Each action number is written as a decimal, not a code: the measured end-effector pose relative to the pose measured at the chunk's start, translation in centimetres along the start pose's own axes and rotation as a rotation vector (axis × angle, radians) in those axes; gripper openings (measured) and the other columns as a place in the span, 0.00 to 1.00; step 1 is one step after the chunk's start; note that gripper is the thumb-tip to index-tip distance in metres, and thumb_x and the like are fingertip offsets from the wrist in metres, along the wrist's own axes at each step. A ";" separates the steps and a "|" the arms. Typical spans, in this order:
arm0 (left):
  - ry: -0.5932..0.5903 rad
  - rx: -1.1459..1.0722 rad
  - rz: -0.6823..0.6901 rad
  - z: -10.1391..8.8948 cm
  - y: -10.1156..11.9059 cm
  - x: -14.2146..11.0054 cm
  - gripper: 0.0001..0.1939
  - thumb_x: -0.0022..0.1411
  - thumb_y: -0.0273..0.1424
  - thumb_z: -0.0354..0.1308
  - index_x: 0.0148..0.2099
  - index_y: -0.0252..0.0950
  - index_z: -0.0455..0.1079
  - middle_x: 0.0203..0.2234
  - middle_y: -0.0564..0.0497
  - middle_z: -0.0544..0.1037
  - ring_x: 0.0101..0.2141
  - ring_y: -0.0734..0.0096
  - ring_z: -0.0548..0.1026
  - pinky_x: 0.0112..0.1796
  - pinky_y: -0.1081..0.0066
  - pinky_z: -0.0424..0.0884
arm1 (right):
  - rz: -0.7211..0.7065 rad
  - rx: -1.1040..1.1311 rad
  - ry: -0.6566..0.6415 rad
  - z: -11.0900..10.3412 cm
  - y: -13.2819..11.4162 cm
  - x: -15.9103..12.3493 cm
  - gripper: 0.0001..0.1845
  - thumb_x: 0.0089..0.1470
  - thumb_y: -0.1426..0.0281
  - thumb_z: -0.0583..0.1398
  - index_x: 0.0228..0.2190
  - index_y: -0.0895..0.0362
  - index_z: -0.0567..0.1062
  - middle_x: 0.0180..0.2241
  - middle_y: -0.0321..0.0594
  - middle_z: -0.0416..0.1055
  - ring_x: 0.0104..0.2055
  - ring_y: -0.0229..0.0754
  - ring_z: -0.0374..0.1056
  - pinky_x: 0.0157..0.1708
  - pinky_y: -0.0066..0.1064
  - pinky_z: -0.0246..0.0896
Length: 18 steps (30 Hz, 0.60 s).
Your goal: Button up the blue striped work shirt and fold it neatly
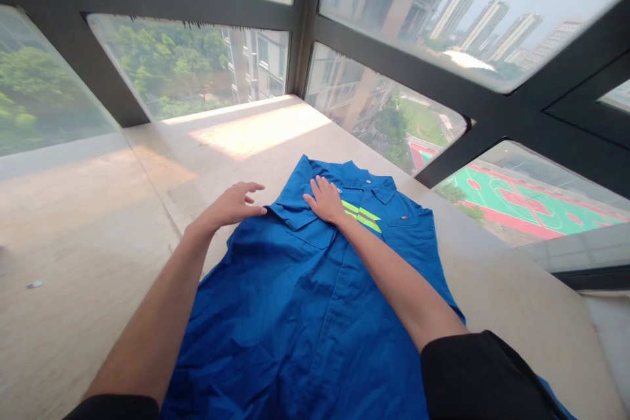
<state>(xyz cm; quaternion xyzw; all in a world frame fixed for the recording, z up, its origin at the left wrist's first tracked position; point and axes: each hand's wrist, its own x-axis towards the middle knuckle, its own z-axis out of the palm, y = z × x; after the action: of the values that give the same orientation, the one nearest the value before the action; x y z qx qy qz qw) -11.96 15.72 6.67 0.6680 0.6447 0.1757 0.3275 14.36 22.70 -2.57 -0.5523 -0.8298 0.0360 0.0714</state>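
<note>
A blue work shirt (295, 302) lies spread out in front of me, its collar (371, 184) at the far end. Lime-yellow bands (361, 215) with a grey stripe cross the chest area, beside a pocket flap on the right. My right hand (325, 199) rests flat on the upper left chest, fingers stretched out, next to the bands. At the shirt's left edge is my left hand (239, 203), its fingers apart and curved. Its lowest fingertip meets the cloth edge or hovers right by it; I cannot tell which.
The shirt lies on a pale stone ledge (108, 210) with a seam on the left. Dark window frames (300, 26) meet in a corner behind it, and glass panes border the ledge. A small white scrap (35, 284) lies far left.
</note>
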 end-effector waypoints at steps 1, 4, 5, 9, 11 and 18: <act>0.100 -0.088 0.107 -0.1 1.1 0.2 0.30 0.48 0.42 0.60 0.54 0.38 0.70 0.51 0.44 0.74 0.46 0.60 0.75 0.41 0.69 0.72 | -0.016 -0.003 -0.013 -0.1 0.1 0.0 0.36 0.66 0.54 0.48 0.65 0.65 0.55 0.68 0.55 0.45 0.70 0.56 0.41 0.66 0.50 0.36; 0.283 -0.187 0.256 0.6 4.4 2.7 0.34 0.55 0.39 0.56 0.63 0.36 0.59 0.59 0.42 0.67 0.52 0.61 0.71 0.47 0.66 0.71 | -0.041 -0.006 -0.040 -0.2 0.3 0.1 0.37 0.66 0.54 0.48 0.65 0.66 0.55 0.68 0.56 0.44 0.70 0.57 0.40 0.66 0.50 0.36; 0.293 -0.168 0.242 1.2 5.3 4.1 0.33 0.57 0.39 0.55 0.63 0.35 0.59 0.59 0.41 0.66 0.52 0.61 0.71 0.47 0.66 0.70 | -0.044 -0.005 -0.041 -0.2 0.4 0.1 0.37 0.66 0.53 0.48 0.65 0.66 0.55 0.68 0.57 0.44 0.70 0.57 0.40 0.66 0.51 0.36; 0.199 -0.010 -0.048 4.8 7.2 10.1 0.27 0.60 0.40 0.54 0.56 0.27 0.65 0.53 0.34 0.71 0.52 0.53 0.72 0.48 0.64 0.68 | -0.066 0.015 -0.012 -0.2 0.6 0.0 0.36 0.65 0.53 0.48 0.65 0.66 0.55 0.68 0.57 0.45 0.70 0.56 0.40 0.66 0.51 0.36; 0.144 0.014 -0.114 6.2 7.3 12.4 0.22 0.61 0.40 0.54 0.49 0.28 0.70 0.47 0.35 0.76 0.47 0.52 0.74 0.45 0.64 0.69 | -0.074 0.040 0.003 -0.3 0.8 -0.1 0.36 0.65 0.53 0.49 0.65 0.65 0.56 0.68 0.56 0.45 0.70 0.55 0.40 0.66 0.50 0.37; 0.104 -0.284 -0.240 7.4 7.4 17.4 0.17 0.62 0.39 0.54 0.39 0.29 0.73 0.36 0.36 0.79 0.42 0.53 0.77 0.38 0.64 0.72 | -0.105 0.142 0.006 -0.6 1.5 -0.3 0.37 0.62 0.52 0.53 0.63 0.62 0.60 0.67 0.52 0.48 0.70 0.53 0.42 0.67 0.46 0.36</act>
<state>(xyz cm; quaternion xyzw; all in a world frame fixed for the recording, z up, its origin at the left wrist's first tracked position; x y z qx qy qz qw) 0.28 31.44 2.95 0.5235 0.7045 0.2588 0.4033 16.00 22.99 -2.17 -0.5016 -0.8528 0.0892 0.1144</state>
